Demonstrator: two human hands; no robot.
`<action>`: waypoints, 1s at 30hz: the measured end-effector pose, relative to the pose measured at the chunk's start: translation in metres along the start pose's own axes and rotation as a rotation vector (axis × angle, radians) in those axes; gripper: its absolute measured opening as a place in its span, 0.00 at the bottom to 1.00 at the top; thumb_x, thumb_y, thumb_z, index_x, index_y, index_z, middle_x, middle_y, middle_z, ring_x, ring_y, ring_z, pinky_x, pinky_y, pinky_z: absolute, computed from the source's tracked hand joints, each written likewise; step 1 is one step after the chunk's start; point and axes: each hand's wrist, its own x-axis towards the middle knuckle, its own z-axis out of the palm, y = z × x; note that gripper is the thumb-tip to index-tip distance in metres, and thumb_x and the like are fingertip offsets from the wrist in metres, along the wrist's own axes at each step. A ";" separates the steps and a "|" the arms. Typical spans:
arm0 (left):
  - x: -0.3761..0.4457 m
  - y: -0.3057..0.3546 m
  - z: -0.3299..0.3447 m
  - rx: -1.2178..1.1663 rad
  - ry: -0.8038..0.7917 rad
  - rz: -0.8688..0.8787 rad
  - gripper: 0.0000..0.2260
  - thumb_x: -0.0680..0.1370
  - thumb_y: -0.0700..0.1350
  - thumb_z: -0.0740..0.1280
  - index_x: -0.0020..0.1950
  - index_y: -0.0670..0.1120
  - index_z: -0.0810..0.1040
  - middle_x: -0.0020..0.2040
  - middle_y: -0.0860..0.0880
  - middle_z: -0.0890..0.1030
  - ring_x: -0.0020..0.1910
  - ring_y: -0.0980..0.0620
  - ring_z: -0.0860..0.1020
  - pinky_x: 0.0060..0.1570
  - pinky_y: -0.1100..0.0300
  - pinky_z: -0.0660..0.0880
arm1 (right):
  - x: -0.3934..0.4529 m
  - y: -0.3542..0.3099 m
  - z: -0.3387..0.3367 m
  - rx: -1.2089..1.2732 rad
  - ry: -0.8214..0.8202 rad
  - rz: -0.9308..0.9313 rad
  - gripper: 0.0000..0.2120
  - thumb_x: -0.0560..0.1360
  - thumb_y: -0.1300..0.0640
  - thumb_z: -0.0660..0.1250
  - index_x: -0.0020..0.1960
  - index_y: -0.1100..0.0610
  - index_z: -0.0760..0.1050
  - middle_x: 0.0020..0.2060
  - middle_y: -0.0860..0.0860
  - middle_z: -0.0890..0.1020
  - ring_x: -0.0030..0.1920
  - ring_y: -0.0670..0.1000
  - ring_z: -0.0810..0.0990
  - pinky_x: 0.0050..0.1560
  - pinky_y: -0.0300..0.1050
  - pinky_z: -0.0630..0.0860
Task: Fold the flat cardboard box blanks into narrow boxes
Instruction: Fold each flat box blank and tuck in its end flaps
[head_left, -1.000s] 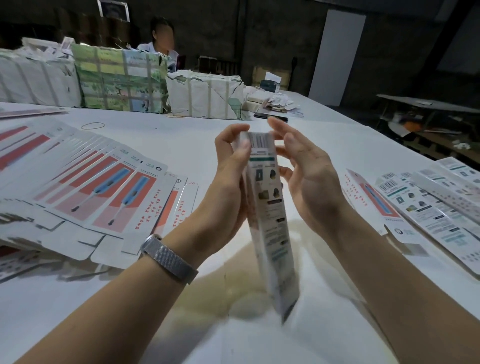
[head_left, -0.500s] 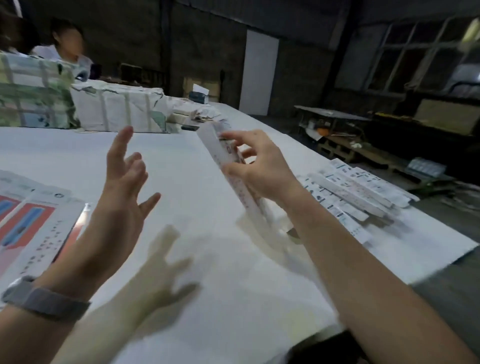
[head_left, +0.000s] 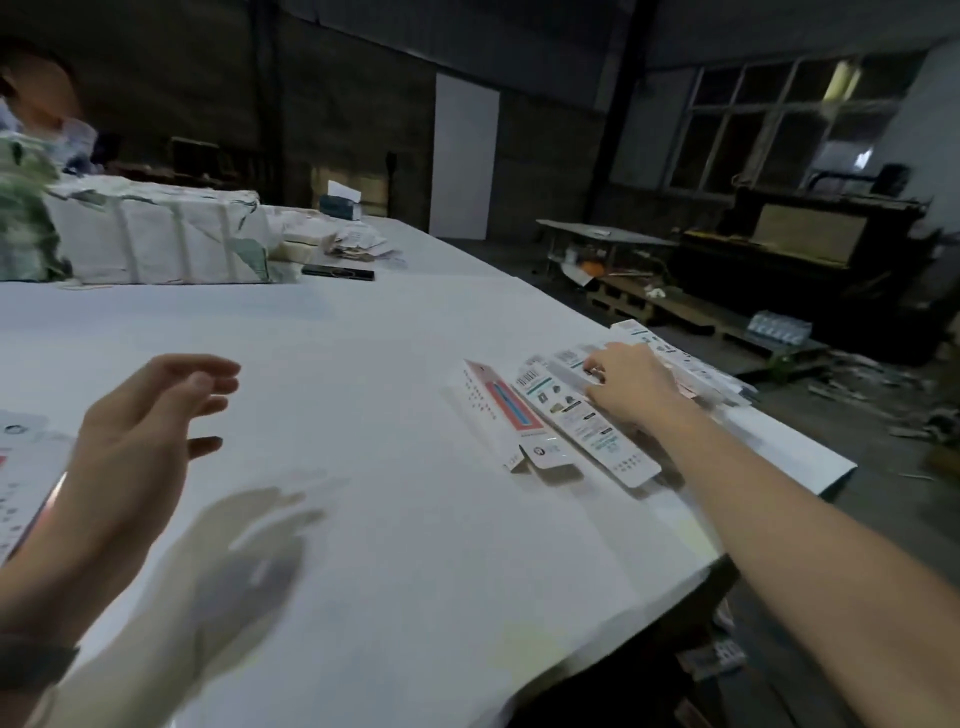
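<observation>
- A second ago both hands worked one narrow box held upright between them; half a second ago the right hand alone carried it off toward the table's right side, and the left hand had let go
- Now the right hand (head_left: 631, 387) is down on the row of finished boxes (head_left: 582, 415) near the table's right edge, palm down, fingers bent onto the top of the pile
- The carried box can no longer be told apart from the others, so it has probably just been laid there; motion blur keeps me from saying whether the fingers still pinch a box or only press on it
- The left hand (head_left: 140, 436) hovers over the white table (head_left: 389, 519), holding nothing, fingers spread and loosely curved, its shadow on the sheet just below it
- For the task this reads as one box done and stacked, with the next blank not yet picked up
- The flat blanks (head_left: 21, 483) lie just beyond the left hand's outer side, only their corner showing at the frame edge, near the wrist and well apart from the right hand
- One box with a red panel (head_left: 501, 415) lies on the inner side of the right hand's grip, beside the box under its fingers
- Wrapped bundles (head_left: 156, 239) stand far ahead of both hands, near another seated person
</observation>
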 end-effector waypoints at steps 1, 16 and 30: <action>-0.001 0.002 0.000 0.029 0.017 -0.012 0.12 0.74 0.52 0.59 0.43 0.62 0.83 0.45 0.57 0.84 0.52 0.56 0.80 0.50 0.49 0.76 | 0.000 -0.003 0.000 0.013 0.022 0.002 0.16 0.78 0.47 0.66 0.65 0.46 0.77 0.61 0.50 0.77 0.64 0.57 0.71 0.53 0.50 0.72; -0.002 0.012 -0.052 1.442 -0.193 -0.408 0.25 0.76 0.59 0.62 0.71 0.58 0.61 0.69 0.44 0.70 0.68 0.32 0.68 0.65 0.34 0.66 | -0.101 -0.257 -0.046 1.153 -0.249 -0.517 0.04 0.76 0.52 0.70 0.44 0.43 0.81 0.43 0.44 0.83 0.44 0.44 0.79 0.47 0.39 0.74; -0.011 0.009 -0.035 1.444 -0.209 -0.093 0.08 0.77 0.38 0.62 0.51 0.47 0.64 0.44 0.47 0.68 0.42 0.42 0.67 0.37 0.54 0.62 | -0.113 -0.271 -0.014 1.306 -0.184 -0.609 0.12 0.76 0.63 0.70 0.44 0.45 0.83 0.32 0.38 0.81 0.36 0.41 0.76 0.40 0.31 0.70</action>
